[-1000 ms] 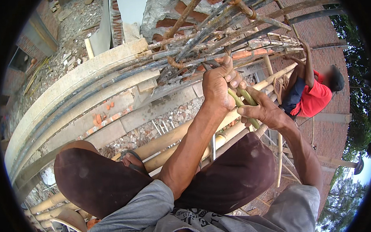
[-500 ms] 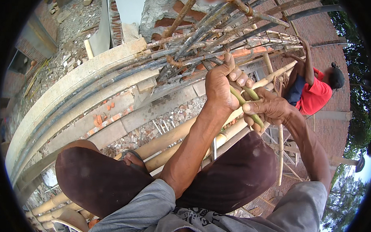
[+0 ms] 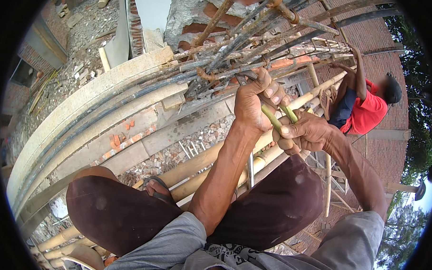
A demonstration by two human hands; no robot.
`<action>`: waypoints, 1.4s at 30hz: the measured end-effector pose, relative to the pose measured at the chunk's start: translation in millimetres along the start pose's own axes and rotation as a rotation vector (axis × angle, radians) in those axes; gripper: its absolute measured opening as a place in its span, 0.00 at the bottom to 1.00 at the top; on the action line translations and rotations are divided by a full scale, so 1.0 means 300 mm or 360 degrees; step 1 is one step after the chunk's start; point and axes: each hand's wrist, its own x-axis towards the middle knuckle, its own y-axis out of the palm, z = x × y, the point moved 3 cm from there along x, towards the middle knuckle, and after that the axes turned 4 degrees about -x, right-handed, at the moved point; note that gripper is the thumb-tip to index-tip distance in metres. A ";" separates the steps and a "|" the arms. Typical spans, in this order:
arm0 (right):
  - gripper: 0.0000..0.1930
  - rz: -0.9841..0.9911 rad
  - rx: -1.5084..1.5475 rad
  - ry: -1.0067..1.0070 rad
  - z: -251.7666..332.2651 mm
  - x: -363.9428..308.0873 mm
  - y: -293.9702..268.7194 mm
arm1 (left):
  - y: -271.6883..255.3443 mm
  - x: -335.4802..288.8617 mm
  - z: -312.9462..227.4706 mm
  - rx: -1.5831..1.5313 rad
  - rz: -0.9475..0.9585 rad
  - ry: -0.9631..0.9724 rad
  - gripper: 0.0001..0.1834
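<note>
A pair of pincers with green handles (image 3: 271, 118) sits between my two hands, its dark metal head (image 3: 244, 79) close against the steel bars. My left hand (image 3: 256, 102) is closed round the upper part of the handles, thumb pointing up towards the head. Lower down and to the right, my right hand (image 3: 307, 131) grips the handle ends. The head lies at a bundle of rusty reinforcing bars (image 3: 223, 74) bound with wire ties (image 3: 204, 73). Exactly what the jaws bite on is hidden by my left hand and the bars.
Thick bamboo poles (image 3: 198, 182) run beneath my legs, with rubble below. A long curved concrete edge (image 3: 95, 82) stretches left. At right, a co-worker in a red shirt (image 3: 366, 111) sits by the brick wall (image 3: 385, 148). A pale bucket (image 3: 82, 257) stands lower left.
Both hands have shifted slightly left with the pincers. The handle ends, visible below my right fingers before, are now covered by that hand. More of the metal head shows.
</note>
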 end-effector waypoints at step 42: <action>0.21 -0.1400 -0.2479 -0.0585 0.020 -0.003 0.072 | -0.014 0.004 0.071 0.0500 -0.0543 0.0423 0.08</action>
